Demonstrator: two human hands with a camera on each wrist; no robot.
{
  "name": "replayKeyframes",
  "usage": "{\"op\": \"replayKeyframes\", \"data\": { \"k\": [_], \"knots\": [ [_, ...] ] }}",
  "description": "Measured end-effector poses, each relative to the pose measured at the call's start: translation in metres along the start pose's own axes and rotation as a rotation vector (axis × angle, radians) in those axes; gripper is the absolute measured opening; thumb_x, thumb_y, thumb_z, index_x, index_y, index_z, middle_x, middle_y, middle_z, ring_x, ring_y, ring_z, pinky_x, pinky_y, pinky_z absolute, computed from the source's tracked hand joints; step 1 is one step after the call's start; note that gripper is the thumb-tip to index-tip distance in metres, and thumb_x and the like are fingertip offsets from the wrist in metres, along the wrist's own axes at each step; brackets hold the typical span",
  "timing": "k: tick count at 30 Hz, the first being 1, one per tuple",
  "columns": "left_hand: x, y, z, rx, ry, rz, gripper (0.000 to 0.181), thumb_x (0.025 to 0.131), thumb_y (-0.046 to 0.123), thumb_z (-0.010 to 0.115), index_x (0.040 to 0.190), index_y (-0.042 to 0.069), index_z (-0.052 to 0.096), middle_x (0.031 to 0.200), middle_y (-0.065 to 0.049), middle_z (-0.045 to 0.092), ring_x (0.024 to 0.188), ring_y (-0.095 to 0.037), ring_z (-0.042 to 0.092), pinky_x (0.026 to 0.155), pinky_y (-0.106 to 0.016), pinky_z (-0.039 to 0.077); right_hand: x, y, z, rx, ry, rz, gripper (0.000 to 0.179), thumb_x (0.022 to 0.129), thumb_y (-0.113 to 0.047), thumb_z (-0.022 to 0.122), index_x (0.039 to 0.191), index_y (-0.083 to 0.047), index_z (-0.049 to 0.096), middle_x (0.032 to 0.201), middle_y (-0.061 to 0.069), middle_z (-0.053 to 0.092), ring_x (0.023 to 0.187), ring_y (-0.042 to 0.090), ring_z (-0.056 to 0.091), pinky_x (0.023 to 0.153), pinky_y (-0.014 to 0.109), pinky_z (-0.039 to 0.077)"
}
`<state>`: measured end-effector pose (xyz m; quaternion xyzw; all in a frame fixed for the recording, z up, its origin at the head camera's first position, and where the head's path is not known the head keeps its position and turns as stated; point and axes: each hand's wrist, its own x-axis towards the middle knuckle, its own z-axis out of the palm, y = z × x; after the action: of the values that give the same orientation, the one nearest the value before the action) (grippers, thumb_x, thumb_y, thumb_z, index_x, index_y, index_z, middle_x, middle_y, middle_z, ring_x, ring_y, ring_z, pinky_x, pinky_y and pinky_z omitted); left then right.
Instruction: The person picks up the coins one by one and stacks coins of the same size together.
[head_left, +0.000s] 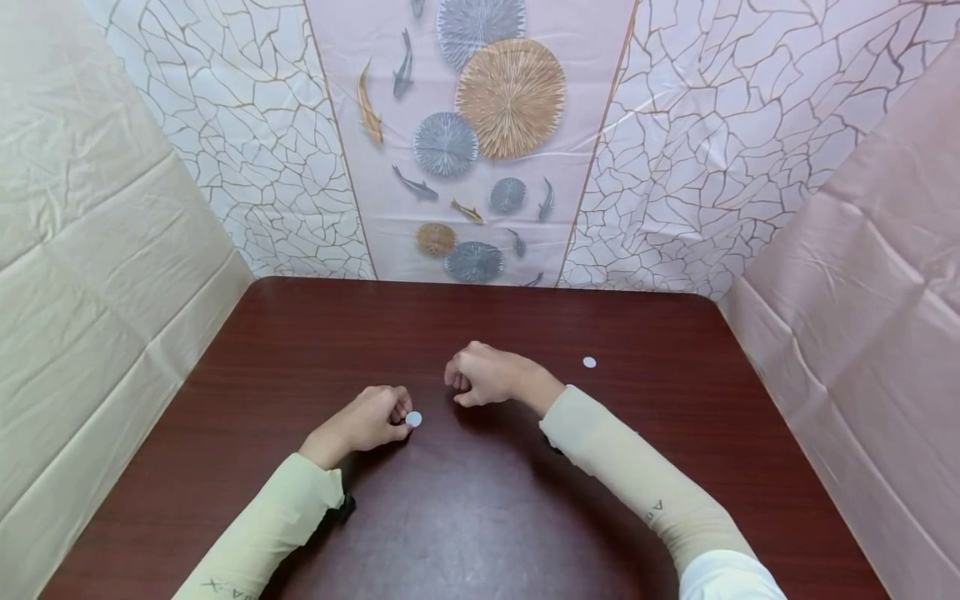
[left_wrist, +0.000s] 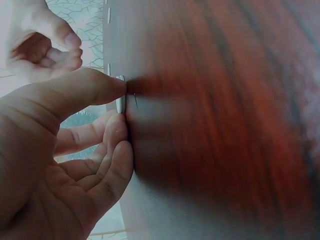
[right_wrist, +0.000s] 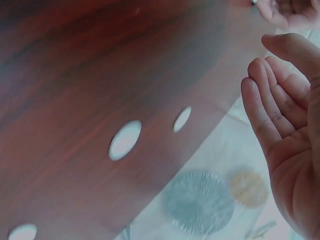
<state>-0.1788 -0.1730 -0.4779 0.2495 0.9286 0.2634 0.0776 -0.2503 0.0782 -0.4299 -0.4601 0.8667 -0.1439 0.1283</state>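
My left hand is low over the dark table, pinching a small white disc between thumb and fingers. In the left wrist view the disc shows nearly edge-on at the tabletop, with the thumb at one end and a fingertip at the other. Farther back and to the right, my right hand hovers above the table with loosely bent fingers and nothing in it. The right wrist view shows its fingers and several white discs on the table, among them a larger-looking one and a smaller-looking one.
Another white disc lies on the table right of my right hand. A patterned cloth backdrop rises behind the far edge. Plain beige cloth walls stand along both sides.
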Motion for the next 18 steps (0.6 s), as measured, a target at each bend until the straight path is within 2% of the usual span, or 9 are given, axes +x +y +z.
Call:
{"op": "replayKeyframes", "data": {
  "k": [10, 18],
  "knots": [
    [0.000, 0.000, 0.000, 0.005, -0.006, -0.003, 0.016, 0.088, 0.007, 0.079, 0.096, 0.008, 0.066, 0.091, 0.000, 0.069, 0.086, -0.010, 0.064, 0.078, -0.025, 0.056, -0.036, 0.026, -0.018, -0.050, 0.014, 0.051, 0.023, 0.090, -0.012, 0.080, 0.109, -0.001, 0.076, 0.100, 0.007, 0.078, 0.087, 0.011, 0.073, 0.080, 0.022, 0.059],
    [0.000, -0.001, -0.001, 0.005, -0.014, -0.008, 0.016, 0.088, 0.007, 0.079, 0.096, 0.008, 0.065, 0.092, -0.001, 0.070, 0.086, -0.010, 0.066, 0.078, -0.025, 0.056, -0.057, 0.045, -0.017, -0.064, 0.022, 0.112, 0.024, 0.087, -0.010, 0.080, 0.108, 0.000, 0.076, 0.098, 0.008, 0.078, 0.087, 0.013, 0.072, 0.081, 0.025, 0.060]
  ]
}}
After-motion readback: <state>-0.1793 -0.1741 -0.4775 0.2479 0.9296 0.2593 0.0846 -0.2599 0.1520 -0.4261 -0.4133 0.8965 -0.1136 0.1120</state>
